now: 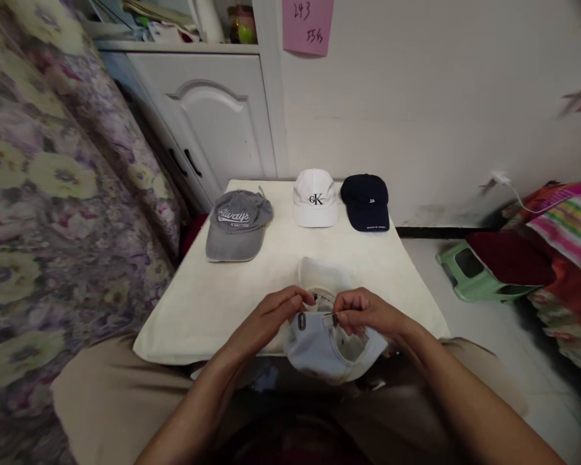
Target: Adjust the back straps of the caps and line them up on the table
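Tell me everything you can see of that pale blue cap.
The cap looks like fabric, with a paler brim at the far side, a rear opening, a strap and a metal-looking ring. It tilts over the table's near edge. The right hand pinches the strap; the left hand is by the ring.

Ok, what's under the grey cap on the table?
The cream tabletop shows in front of the grey cap; anything directly beneath is covered, so I can't tell.

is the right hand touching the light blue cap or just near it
Touching: in the head view, the right hand pinches the strap at the back opening of the light blue cap.
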{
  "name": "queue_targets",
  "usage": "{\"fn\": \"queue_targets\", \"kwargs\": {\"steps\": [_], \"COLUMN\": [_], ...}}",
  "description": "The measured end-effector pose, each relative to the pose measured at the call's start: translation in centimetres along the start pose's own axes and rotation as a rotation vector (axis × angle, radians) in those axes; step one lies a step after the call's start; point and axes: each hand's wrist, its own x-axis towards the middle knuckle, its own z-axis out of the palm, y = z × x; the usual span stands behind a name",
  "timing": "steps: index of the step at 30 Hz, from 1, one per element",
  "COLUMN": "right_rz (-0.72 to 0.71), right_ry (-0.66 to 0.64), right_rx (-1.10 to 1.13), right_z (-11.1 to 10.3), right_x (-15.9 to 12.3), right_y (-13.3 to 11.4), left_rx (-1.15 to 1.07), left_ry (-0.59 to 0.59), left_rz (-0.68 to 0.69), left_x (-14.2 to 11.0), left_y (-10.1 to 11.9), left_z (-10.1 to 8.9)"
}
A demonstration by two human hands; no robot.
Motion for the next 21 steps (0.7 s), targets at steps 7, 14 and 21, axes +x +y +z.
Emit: {"fn": "queue_targets", "kwargs": {"steps": [7, 14, 21], "right_rz": [0.005, 0.021, 0.012], "right_ry": [-0.004, -0.091, -0.059], "right_rx": [-0.023, -0.035, -0.115], "right_z": [0.3, 0.2, 0.5], "right_x": [0.0, -0.1, -0.1], "right_y": [0.1, -0.4, -0.7], "left_rx": [0.002, -0.047, -0.124], "left_ry": [-0.140, -0.133, -0.187], "left_rz": [0.019, -0.026, -0.028], "left_x": [0.2, 0.8, 0.9], "left_y": [-0.4, -1.2, -1.0], "left_z": [1.1, 1.4, 1.0]}}
